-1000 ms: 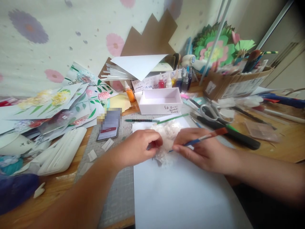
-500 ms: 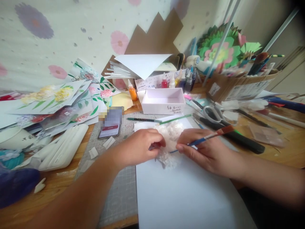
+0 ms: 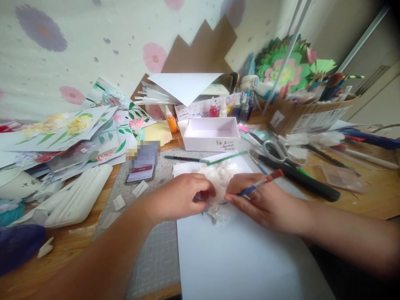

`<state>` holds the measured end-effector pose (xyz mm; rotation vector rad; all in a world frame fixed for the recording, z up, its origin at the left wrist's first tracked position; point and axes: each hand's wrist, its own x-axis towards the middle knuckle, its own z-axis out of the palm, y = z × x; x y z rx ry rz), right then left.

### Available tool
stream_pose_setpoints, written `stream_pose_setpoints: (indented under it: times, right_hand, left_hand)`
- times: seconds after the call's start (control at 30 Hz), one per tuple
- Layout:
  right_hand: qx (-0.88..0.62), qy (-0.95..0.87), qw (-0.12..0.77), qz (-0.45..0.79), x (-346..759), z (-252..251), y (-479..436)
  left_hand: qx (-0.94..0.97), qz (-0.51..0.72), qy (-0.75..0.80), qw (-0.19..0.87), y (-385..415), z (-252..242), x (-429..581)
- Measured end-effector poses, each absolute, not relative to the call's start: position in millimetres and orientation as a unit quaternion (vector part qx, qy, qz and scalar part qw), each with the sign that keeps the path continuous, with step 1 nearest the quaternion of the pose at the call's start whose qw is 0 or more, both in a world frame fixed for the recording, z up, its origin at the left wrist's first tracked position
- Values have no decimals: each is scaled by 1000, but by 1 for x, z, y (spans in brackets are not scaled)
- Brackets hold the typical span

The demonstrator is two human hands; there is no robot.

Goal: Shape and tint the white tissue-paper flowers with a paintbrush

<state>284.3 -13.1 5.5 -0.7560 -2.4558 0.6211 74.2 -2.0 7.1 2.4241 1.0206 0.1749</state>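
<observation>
A ruffled mass of white, thin, petal-like pieces (image 3: 221,177) lies on a large white sheet of paper (image 3: 237,254). My left hand (image 3: 184,196) is curled at its left side, thumb and fingers closed on the edge of the ruffles; the fingertips are partly hidden. In my right hand (image 3: 259,200) is a blue-handled paintbrush (image 3: 250,189), gripped like a pen. Its reddish-brown bristles point up and to the right, while the thin handle end reaches down into the white pieces between both hands.
Behind my hands lie a green pencil (image 3: 226,158), a dark pen (image 3: 186,158) and a white box (image 3: 211,139). Left are a phone (image 3: 142,162) and painted flower sheets (image 3: 71,127). Scissors (image 3: 276,152), a black-handled tool (image 3: 312,183) and a cardboard box of brushes (image 3: 315,114) are on the right.
My right hand has shifted slightly left and down with the paintbrush, its handle end now deeper among the white pieces. My left hand stays nearly in place. The view has shifted a little.
</observation>
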Motion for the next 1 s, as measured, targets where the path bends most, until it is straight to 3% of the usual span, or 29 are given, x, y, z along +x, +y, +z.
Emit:
stream_pose_setpoints:
  times: [0.27, 0.53, 0.73, 1.0]
  right_hand:
    - [-329, -815, 387, 279, 295, 11, -13]
    - [-325, -813, 345, 338, 296, 7, -10]
    - [-298, -823, 321, 362, 299, 10, -13]
    - [-332, -782, 400, 343, 313, 11, -13]
  left_hand:
    - [875, 70, 394, 272, -4, 11, 73]
    - [866, 87, 400, 286, -4, 14, 71]
    - [711, 239, 646, 143, 13, 21, 45]
    - [710, 104, 689, 104, 33, 8, 9]
